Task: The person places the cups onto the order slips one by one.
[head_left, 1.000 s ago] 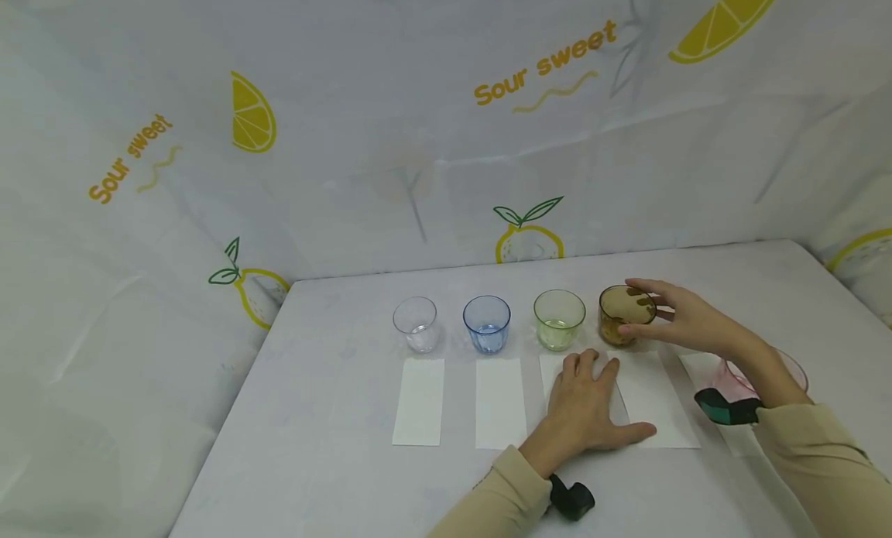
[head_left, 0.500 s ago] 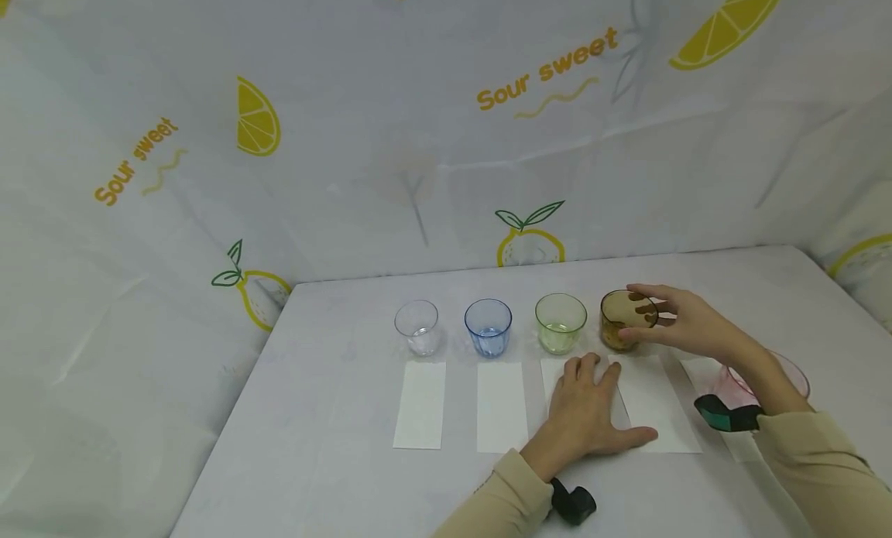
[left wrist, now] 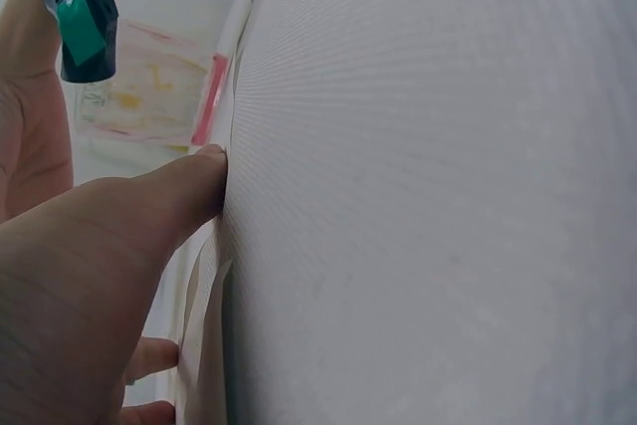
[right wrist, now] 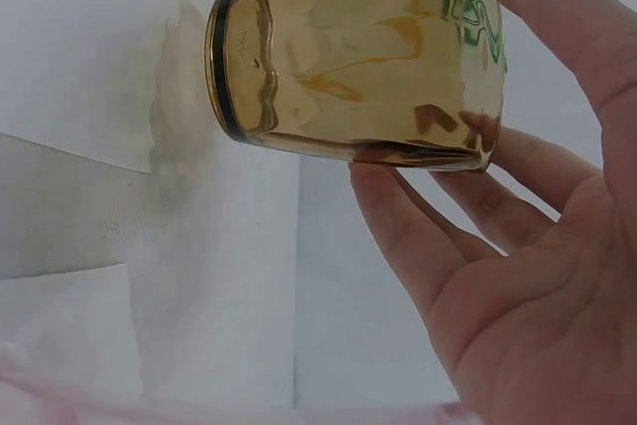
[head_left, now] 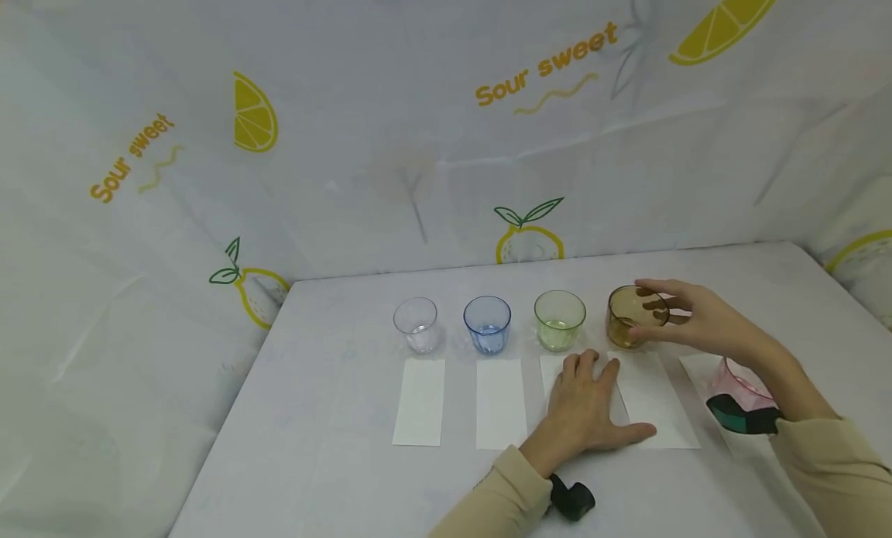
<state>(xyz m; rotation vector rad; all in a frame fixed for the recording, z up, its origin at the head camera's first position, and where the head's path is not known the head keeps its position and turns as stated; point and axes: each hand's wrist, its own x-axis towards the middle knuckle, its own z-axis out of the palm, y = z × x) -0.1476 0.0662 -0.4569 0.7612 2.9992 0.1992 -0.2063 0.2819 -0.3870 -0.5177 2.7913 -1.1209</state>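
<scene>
An amber drinking glass (head_left: 630, 321) is at the right of the row, upright in the head view. My right hand (head_left: 721, 321) grips it from the right, thumb on the near side and fingers behind. In the right wrist view the same glass (right wrist: 348, 62) shows its base apart from the white surface. My left hand (head_left: 581, 406) rests with spread fingers across two white paper strips, its thumb on the right one (head_left: 665, 406). A pink glass (head_left: 742, 387) stands partly hidden behind my right wrist.
Clear (head_left: 416, 329), blue (head_left: 487, 327) and green (head_left: 560, 321) glasses stand in a row to the left. White paper strips lie before them, at the left (head_left: 420, 402) and beside it (head_left: 501, 406). Behind the table (head_left: 313, 445) hangs a lemon-print curtain (head_left: 362, 135).
My right hand and the amber glass have shifted slightly right. My right forearm now covers more of the pink glass's right side. My left hand has stayed in place.
</scene>
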